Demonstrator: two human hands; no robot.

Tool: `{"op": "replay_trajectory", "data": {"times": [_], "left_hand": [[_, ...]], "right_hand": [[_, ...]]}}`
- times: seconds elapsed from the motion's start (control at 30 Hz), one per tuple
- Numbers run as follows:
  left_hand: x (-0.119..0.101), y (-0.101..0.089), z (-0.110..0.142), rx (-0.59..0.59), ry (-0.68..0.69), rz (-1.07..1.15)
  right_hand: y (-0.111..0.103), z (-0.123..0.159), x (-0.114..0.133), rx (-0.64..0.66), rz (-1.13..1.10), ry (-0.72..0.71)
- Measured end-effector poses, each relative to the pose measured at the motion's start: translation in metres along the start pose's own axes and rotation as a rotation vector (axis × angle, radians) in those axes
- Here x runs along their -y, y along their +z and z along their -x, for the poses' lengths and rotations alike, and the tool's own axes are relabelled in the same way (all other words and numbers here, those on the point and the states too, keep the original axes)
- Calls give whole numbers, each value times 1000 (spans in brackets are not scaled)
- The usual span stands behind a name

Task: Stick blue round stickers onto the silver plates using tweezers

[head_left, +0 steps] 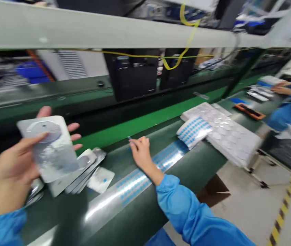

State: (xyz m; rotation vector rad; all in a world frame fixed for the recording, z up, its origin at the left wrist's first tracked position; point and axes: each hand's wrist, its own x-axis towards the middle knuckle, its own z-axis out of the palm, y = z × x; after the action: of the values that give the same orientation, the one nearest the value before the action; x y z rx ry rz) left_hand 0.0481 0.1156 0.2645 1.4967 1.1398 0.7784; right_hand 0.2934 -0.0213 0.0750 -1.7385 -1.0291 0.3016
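My left hand [19, 164] grips a flat silver plate [55, 153] with rounded corners and a shiny round disc near its top, the thumb lying across the disc. My right hand [141, 150] rests on the dark green bench, its fingertips pinched together around a small thin piece whose kind I cannot make out. Beneath my right forearm runs a long clear film strip [132, 188] with rows of small blue dots. Several similar silver plates [79, 174] lie fanned below my left hand. Beside them is a small white square sheet [101, 179] with a blue spot.
A curled sheet with blue dots [194, 131] meets a stack of white trays [230, 133] at the right. Beyond sits an orange and black tool [249, 111]. A co-worker's hands [283, 88] are at the far right. A pale shelf beam [84, 30] crosses above; a yellow cable [178, 63] hangs below.
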Motion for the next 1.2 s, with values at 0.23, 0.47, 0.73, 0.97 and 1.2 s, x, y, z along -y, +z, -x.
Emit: {"op": "replay_trajectory", "data": {"times": [0.23, 0.47, 0.73, 0.97, 1.2], "left_hand": [[98, -32, 91, 439, -338, 181], [179, -7, 102, 618, -444, 406], [213, 10, 98, 608, -473, 717], [214, 9, 101, 633, -475, 735], [213, 12, 105, 640, -399, 739]], "right_hand": [[20, 44, -4, 191, -363, -9], [23, 92, 4, 485, -382, 41], [-1, 85, -12, 533, -233, 88], [-6, 91, -12, 533, -188, 97], [-9, 90, -8, 508, -293, 137]]}}
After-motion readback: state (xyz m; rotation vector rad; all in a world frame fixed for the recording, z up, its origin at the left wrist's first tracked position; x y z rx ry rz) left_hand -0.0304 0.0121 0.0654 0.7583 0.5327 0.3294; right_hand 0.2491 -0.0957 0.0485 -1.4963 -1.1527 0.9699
